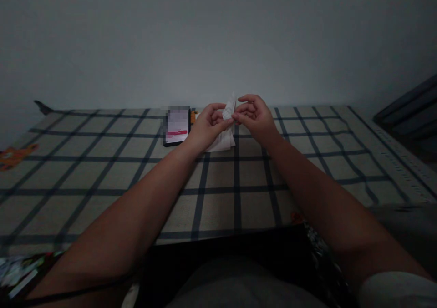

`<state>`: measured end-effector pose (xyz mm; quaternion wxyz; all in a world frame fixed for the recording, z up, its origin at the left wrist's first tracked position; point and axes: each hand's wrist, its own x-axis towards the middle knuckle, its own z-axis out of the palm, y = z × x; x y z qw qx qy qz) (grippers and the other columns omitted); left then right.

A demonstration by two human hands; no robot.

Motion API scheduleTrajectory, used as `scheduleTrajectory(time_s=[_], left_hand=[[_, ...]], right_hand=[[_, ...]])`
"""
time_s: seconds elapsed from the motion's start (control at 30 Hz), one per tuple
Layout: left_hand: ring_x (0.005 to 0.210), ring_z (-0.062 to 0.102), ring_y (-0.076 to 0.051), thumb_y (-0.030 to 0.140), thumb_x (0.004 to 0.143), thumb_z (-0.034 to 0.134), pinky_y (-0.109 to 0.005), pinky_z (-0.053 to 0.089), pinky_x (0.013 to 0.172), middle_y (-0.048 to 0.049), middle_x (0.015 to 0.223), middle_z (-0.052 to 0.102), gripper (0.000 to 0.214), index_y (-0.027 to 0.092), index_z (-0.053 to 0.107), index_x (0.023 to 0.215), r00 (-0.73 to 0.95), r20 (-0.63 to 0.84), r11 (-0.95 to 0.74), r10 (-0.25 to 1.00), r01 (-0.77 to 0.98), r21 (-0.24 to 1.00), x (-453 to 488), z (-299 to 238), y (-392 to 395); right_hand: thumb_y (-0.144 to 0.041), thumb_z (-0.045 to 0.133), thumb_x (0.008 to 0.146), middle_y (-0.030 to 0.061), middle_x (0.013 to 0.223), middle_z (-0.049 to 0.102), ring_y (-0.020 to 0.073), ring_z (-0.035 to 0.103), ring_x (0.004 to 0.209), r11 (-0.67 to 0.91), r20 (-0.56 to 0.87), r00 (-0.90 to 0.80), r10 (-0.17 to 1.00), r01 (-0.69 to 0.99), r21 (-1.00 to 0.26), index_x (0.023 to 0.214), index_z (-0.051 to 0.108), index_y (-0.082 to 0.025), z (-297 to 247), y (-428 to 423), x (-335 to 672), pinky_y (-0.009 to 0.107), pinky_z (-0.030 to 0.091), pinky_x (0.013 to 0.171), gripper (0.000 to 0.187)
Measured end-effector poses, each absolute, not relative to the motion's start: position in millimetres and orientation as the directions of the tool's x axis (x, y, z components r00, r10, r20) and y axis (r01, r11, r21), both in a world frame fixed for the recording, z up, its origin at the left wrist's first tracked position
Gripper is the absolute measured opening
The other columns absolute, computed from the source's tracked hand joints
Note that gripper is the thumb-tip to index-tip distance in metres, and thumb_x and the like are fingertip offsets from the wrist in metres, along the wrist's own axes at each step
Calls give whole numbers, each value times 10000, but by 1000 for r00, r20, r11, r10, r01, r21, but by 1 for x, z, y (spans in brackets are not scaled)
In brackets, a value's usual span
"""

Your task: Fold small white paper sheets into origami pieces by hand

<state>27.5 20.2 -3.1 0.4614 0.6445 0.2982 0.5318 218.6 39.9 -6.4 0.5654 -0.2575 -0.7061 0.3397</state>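
Between my two hands stands a small folded piece of thin white paper (pixel 229 109), its tip pointing up. My left hand (pixel 208 121) pinches it from the left, thumb below and fingers curled behind. The thumb and index finger of my right hand (pixel 254 117) close on its lower right edge, with the other fingers bent above. More white sheets of paper (pixel 223 142) lie on the checked cloth under my left hand, partly hidden by it. A phone or tablet with a lit screen (pixel 177 125) lies just left of my left hand.
A checked cloth (pixel 218 199) covers the surface, which ends at a plain wall (pixel 218 39). An orange patterned shape (pixel 17 155) is at the left edge. Some dark striped thing (pixel 408 108) leans at the right. Colourful clutter (pixel 23 271) sits at the lower left.
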Motion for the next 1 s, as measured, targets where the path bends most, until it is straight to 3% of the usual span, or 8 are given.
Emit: scheduleTrajectory(time_s=[0.27, 0.5, 0.67, 0.83, 0.93, 1.0], left_hand=[[746, 669, -116, 372, 802, 867, -221, 527, 679, 25, 836, 698, 474, 219, 592, 1157, 231, 406, -391, 884, -111, 914, 28, -3, 21], [798, 684, -141, 310, 896, 696, -271, 575, 731, 21, 866, 684, 336, 251, 599, 1212, 165, 376, -384, 912, 17, 923, 26, -2, 20], [718, 654, -141, 277, 833, 704, -305, 564, 753, 24, 809, 669, 415, 248, 595, 1232, 116, 404, -412, 907, 55, 910, 25, -3, 21], [752, 701, -159, 250, 779, 762, -297, 555, 743, 3, 857, 723, 500, 240, 598, 1252, 116, 406, -415, 906, 61, 908, 25, 0, 17], [802, 730, -173, 237, 754, 792, -296, 564, 757, -16, 901, 761, 549, 222, 612, 1272, 111, 400, -406, 910, 37, 913, 26, 1, 15], [856, 746, -185, 251, 757, 806, -307, 577, 799, -32, 936, 779, 537, 206, 635, 1265, 119, 405, -410, 906, 20, 912, 26, 2, 14]], right_hand=[[-531, 805, 856, -4, 943, 675, 163, 723, 854, 586, 573, -246, 782, -24, -810, 1224, 548, -282, -4, 37, 220, 291, 629, 750, 513], [-447, 704, 934, -5, 929, 656, 144, 695, 784, 640, 619, -213, 756, 40, -767, 1266, 517, -280, -10, 42, 221, 285, 620, 720, 416], [-382, 657, 956, -10, 886, 646, 118, 637, 680, 665, 635, -223, 740, 99, -740, 1287, 516, -254, -16, 48, 221, 265, 581, 651, 381], [-439, 700, 900, -4, 826, 653, 133, 626, 692, 612, 590, -191, 784, 80, -787, 1108, 622, -226, -15, 46, 218, 276, 571, 643, 307], [-423, 709, 885, 29, 873, 695, 156, 634, 744, 671, 638, -212, 740, 176, -720, 1045, 693, -205, -10, 40, 218, 295, 558, 650, 270], [-344, 680, 904, 47, 895, 712, 169, 641, 783, 749, 712, -237, 661, 263, -608, 1001, 733, -197, -5, 35, 219, 303, 543, 668, 184]])
